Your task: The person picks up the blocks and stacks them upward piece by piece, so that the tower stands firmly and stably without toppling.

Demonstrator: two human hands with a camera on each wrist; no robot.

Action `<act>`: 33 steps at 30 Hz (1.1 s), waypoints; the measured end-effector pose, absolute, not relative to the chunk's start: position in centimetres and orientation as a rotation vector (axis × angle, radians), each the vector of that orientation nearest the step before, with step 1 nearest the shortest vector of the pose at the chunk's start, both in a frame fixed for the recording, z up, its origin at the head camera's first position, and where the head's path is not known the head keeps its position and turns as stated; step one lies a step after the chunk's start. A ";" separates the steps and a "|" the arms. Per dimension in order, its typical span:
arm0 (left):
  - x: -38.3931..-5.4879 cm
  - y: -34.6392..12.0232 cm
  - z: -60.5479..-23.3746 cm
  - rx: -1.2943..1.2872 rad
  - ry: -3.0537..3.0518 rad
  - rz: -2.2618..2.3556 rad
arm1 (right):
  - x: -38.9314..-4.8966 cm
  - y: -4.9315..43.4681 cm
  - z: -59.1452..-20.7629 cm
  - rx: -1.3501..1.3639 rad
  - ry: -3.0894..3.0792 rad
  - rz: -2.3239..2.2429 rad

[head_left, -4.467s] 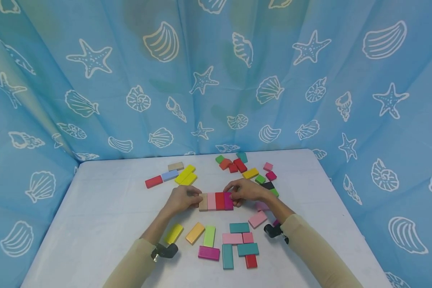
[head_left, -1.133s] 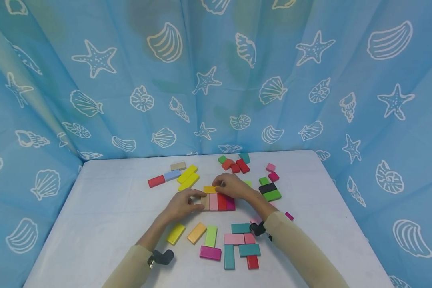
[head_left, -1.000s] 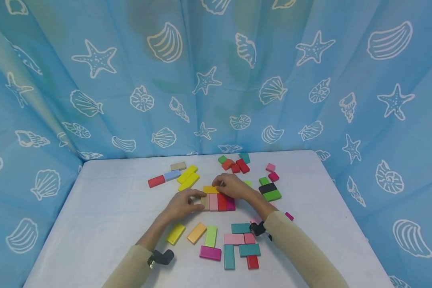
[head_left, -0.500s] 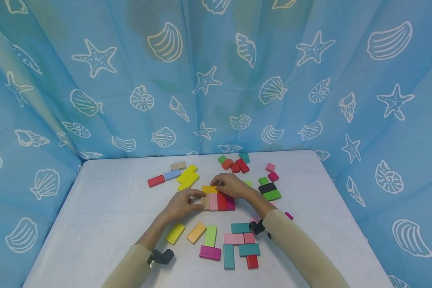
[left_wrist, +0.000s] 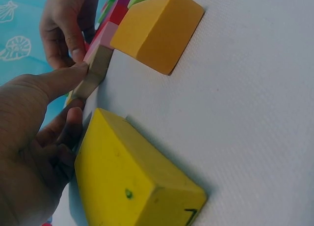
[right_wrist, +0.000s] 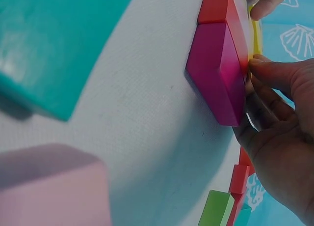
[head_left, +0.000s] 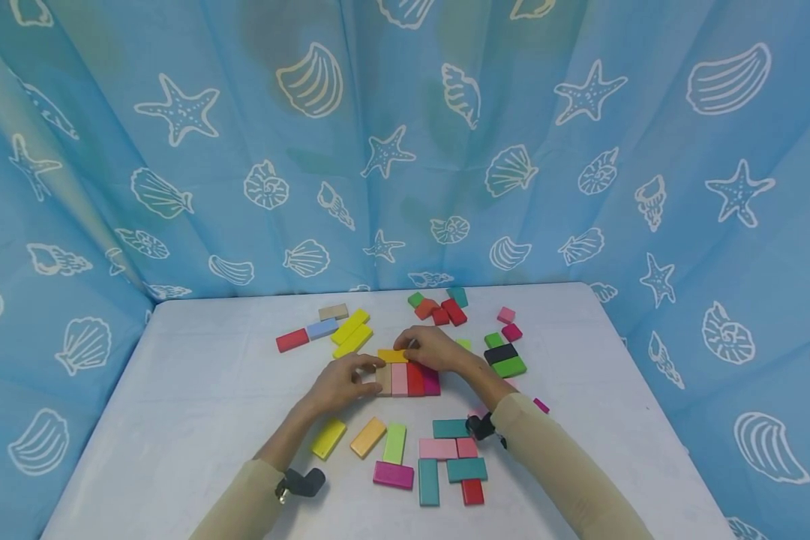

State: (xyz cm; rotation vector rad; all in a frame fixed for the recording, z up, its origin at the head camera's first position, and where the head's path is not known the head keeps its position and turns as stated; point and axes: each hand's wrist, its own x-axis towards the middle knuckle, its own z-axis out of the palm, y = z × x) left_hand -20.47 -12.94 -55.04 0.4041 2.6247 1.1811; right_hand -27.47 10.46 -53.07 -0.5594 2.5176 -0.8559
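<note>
In the head view a row of wooden blocks lies side by side mid-table: tan (head_left: 384, 381), pink (head_left: 400, 380), red (head_left: 415, 380) and magenta (head_left: 433, 383). My left hand (head_left: 337, 385) holds the tan block's left side between thumb and fingers, its thumb against the tan block (left_wrist: 99, 64) in the left wrist view. A yellow-orange block (head_left: 391, 355) lies crosswise along the row's far edge. Its right end is pinched by my right hand (head_left: 437, 349), which partly covers the red and magenta blocks. The right wrist view shows the magenta block (right_wrist: 216, 64) beside that hand.
Nearer me lie a yellow block (head_left: 328, 439), an orange block (head_left: 367, 437), a lime block (head_left: 394, 443) and several teal, pink and red ones. Two long yellow blocks (head_left: 352, 334) sit back left. Behind the right forearm are a black block (head_left: 501, 353) and green ones.
The yellow-orange block has come from the back right to behind the row with my right hand, which earlier touched the magenta end. Lately it slid slightly left. My left hand stays by the tan block.
</note>
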 end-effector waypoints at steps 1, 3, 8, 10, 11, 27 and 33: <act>-20.5 -12.9 -55.0 0.406 2.625 1.184 | -27.4 10.4 -53.1 -0.558 2.518 -0.856; -20.4 -12.9 -55.0 0.401 2.624 1.187 | -27.4 10.4 -53.0 -0.556 2.517 -0.856; -20.4 -12.9 -54.9 0.405 2.621 1.188 | -27.4 10.3 -53.0 -0.558 2.516 -0.857; -20.4 -12.9 -54.9 0.401 2.620 1.188 | -27.4 10.3 -53.0 -0.556 2.516 -0.856; -20.4 -12.9 -54.9 0.399 2.619 1.187 | -27.4 10.3 -53.1 -0.554 2.517 -0.855; -20.4 -13.0 -55.0 0.387 2.628 1.173 | -27.5 10.4 -53.2 -0.545 2.500 -0.852; -20.5 -12.9 -55.2 0.381 2.628 1.164 | -27.9 11.6 -52.5 -0.595 2.496 -0.820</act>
